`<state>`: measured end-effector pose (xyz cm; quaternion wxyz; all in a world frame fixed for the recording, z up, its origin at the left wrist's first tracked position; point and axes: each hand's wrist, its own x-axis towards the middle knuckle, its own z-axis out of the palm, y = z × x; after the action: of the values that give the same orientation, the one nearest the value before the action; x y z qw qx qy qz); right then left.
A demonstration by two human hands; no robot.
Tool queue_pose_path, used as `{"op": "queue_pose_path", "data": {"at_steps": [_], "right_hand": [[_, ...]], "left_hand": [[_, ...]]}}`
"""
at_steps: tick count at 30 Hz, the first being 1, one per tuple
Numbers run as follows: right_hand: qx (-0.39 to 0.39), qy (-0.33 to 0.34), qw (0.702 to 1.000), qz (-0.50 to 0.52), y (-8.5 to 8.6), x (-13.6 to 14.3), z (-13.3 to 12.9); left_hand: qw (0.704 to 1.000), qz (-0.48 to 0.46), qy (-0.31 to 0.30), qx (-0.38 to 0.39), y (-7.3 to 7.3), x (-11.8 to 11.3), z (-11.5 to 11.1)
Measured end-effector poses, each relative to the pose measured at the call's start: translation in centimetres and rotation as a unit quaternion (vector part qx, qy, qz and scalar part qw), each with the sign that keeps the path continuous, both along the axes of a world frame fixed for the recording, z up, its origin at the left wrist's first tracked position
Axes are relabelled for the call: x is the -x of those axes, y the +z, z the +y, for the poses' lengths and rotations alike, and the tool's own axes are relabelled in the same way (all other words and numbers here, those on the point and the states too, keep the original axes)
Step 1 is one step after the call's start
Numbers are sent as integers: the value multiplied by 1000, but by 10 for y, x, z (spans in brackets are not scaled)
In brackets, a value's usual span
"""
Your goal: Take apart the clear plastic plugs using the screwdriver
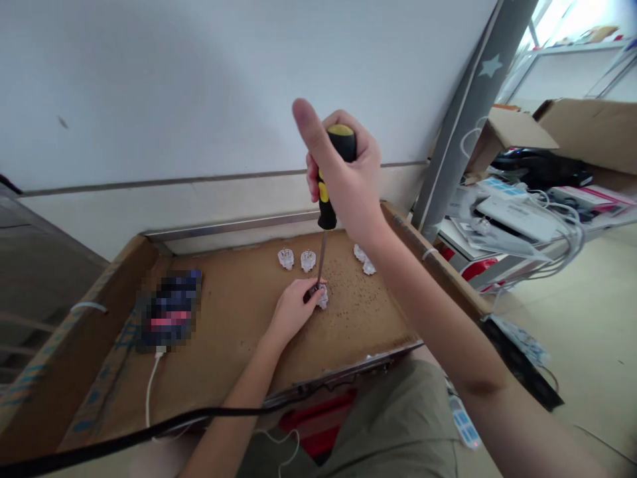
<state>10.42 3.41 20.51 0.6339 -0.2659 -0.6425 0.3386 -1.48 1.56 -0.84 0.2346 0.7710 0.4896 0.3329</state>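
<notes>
My right hand (348, 172) is wrapped round the black and yellow handle of a screwdriver (327, 216), thumb pointing up. The tool stands nearly upright, its shaft running down to a small clear plug (323, 299) on the cardboard surface. Pressed around that plug are the fingers of my left hand (296, 302), which partly hide it and the screwdriver's tip. Just beyond lie two more clear plugs, one plug (285, 258) and another plug (308, 260), pins up. Farther right, other clear pieces (365, 259) sit partly behind my right forearm.
A blurred-out phone-like device (172, 309) with a white cable (152, 385) lies at left. Raised cardboard edges (438, 259) border the work surface. A black cable (149, 431) crosses in front. At right, a table holds white power strips (520, 216) and an open carton (587, 133).
</notes>
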Motion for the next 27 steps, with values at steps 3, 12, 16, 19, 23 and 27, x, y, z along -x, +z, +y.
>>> {"op": "queue_pose_path", "data": {"at_steps": [3, 12, 16, 19, 23, 27], "right_hand": [[-69, -129, 989, -6, -8, 10, -7], [-162, -172, 948, -213, 0, -13, -16], [-208, -164, 883, -389, 26, -29, -23], [-219, -231, 817, -480, 41, -36, -22], [-205, -252, 766, -555, 53, -40, -17], [-159, -213, 771, -579, 59, -45, -17]], "left_hand": [[1000, -7, -1, 4, 0, 0, 1], [1000, -5, 4, 9, 2, 0, -2], [1000, -3, 0, 9, 1, 0, -1], [1000, -2, 0, 12, 0, 1, -1], [1000, 1, 0, 7, -1, 2, -1], [1000, -1, 4, 5, -1, 1, -1]]}}
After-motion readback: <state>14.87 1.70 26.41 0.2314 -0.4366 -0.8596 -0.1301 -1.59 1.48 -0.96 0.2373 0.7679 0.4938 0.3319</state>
